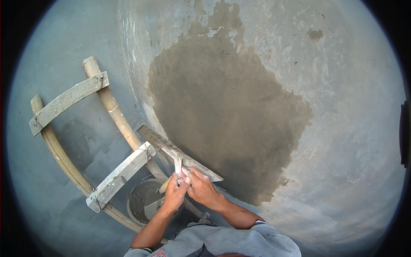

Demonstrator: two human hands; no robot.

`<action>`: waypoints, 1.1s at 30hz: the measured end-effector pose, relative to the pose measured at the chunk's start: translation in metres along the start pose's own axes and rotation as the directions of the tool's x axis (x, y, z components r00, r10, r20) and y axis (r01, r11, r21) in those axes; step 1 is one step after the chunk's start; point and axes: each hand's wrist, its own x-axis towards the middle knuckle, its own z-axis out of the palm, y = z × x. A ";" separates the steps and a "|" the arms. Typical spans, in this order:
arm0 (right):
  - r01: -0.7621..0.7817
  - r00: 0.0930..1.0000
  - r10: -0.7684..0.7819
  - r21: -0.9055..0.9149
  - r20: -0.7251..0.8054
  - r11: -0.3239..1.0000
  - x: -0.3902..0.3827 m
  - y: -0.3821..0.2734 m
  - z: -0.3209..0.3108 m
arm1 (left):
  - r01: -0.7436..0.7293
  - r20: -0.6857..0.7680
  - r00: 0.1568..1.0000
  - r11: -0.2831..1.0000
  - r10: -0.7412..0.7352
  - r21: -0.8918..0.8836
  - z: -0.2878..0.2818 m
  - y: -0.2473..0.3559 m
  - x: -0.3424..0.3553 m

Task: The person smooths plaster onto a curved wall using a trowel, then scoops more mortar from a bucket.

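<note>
Currently, both bare hands are meeting just right of the bamboo ladder w/ two grey wooden rungs, the landmark for everything below. The left hand is curling inward, thumb and fingers pressing tog. w/ the right hand; both are pinching a small pinkish-red item b/w them. Can't tell what it is, or which hand is bearing more of it.

A bent whitish strip is rising at the fingertips, also right of the ladder; can't tell if it's joining the board behind. That long, flat, mortar-smeared board is lying diagonally, its upper end sitting near the ladder's R rail, its pointed end reaching away from it, past the right hand.

B/w the ladder's rails, just past the lower rung, a round bucket is holding wet grey mortar, w/ a trowel w/ a yellowish wooden handle leaning inside. Well right of the ladder, a big dark-brown damp patch is covering part of the pale grey plastered wall.
</note>
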 end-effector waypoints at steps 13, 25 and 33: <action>0.298 0.912 -0.174 0.308 -0.372 0.903 -0.073 -0.036 -0.163 | -0.376 -0.261 0.926 0.702 0.271 -0.604 -0.017 0.087 0.094; 0.097 0.386 -0.520 -0.527 -0.762 0.844 -0.201 -0.045 -0.344 | -0.543 -0.292 0.765 0.331 0.574 -0.772 -0.067 0.321 0.318; -0.569 0.403 -0.837 -0.818 -0.369 0.087 -0.171 -0.042 -0.323 | -0.537 -0.141 0.739 0.450 0.658 -0.714 -0.040 0.350 0.322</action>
